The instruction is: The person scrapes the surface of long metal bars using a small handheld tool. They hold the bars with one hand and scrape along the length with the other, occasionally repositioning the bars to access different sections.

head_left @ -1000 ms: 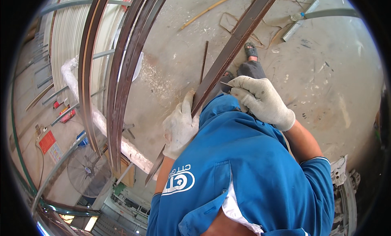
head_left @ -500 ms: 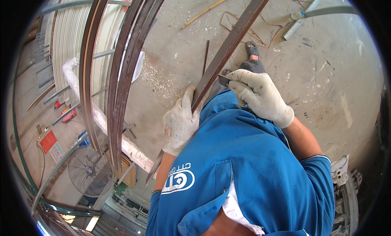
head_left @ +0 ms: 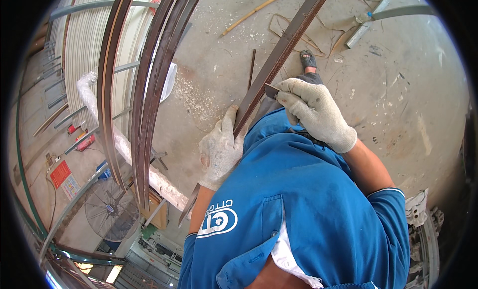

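Note:
A long dark-brown strip, like a door or window profile, slants from the upper right down to my lap. My left hand, in a whitish knitted glove, is wrapped around its lower part. In the same kind of glove, my right hand pinches a small flat dark blade, like a scraper. The blade's end meets the strip's right edge, which has a reddish-brown, notched-looking line along it. My right fingers partly cover the blade, so its full shape is hidden.
More long brown profiles stretch along my left on metal rails. Beyond them are a wrapped white tube, a large fan and a red fire extinguisher. A bamboo stick and a metal bar lie on the floor.
My right hand has moved slightly left, bringing the blade closer against the strip's edge. The strip has shifted a little to the left at its far end; my left hand keeps its hold.

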Available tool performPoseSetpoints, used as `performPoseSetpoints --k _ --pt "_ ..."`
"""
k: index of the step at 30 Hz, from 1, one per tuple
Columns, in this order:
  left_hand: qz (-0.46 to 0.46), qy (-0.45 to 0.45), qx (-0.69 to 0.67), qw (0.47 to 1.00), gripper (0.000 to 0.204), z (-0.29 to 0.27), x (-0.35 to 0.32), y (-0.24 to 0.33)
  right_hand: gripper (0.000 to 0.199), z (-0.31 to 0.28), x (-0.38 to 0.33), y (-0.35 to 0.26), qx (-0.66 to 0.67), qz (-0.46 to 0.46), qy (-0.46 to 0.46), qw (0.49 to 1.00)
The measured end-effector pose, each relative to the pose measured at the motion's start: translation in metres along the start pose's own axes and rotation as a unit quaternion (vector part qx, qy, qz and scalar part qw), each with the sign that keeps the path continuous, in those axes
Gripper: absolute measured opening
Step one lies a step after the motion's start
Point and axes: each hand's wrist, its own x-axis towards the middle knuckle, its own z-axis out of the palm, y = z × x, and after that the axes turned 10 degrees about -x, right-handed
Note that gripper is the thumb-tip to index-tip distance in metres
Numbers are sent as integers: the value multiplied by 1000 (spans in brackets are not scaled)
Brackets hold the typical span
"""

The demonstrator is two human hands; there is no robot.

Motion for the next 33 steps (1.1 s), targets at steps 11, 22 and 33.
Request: performPoseSetpoints --k 11,22,33 --pt "-24 -5 -57 998 44 -4 0 4 22 -4 -4 0 22 17 -33 999" --pt "-24 -5 -62 998 42 -5 0 3 21 2 -4 5 15 -1 -30 999" --pt "7 -2 -64 998 45 -5 0 -1 22 5 -7 8 15 1 -24 1000"
